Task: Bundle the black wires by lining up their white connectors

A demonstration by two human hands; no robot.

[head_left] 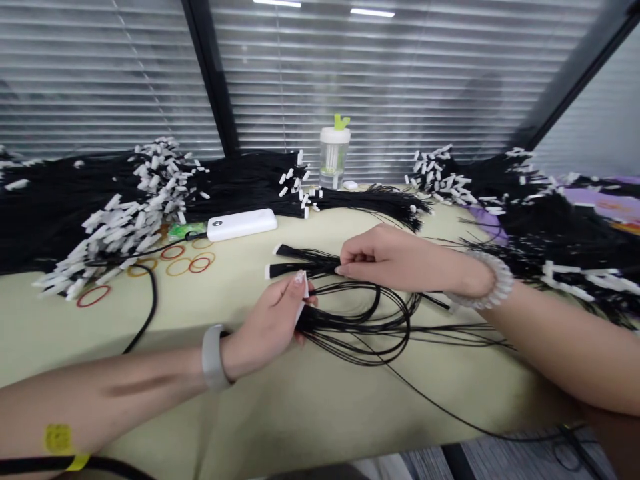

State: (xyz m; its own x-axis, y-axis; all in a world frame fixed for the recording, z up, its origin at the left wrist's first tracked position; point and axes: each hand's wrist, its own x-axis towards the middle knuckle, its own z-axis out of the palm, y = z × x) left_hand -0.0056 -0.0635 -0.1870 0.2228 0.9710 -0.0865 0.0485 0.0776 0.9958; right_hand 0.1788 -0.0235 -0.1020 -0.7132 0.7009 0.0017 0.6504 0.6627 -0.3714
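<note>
My left hand (273,323) grips a bunch of thin black cords (360,320) near their white-tipped ends, low on the pale table (300,413). My right hand (385,260) pinches a second small bundle of black cords (300,261) just above it, their white tips pointing left. The loose cords loop on the table between and below my hands. A grey band sits on my left wrist, a clear bead bracelet on my right.
Big heaps of black cords with white tips (125,207) lie at the back left and back right (525,193). Coloured rubber bands (175,263), a white power bank (241,224) with a black cable (147,307) and a small white bottle (334,155) are behind.
</note>
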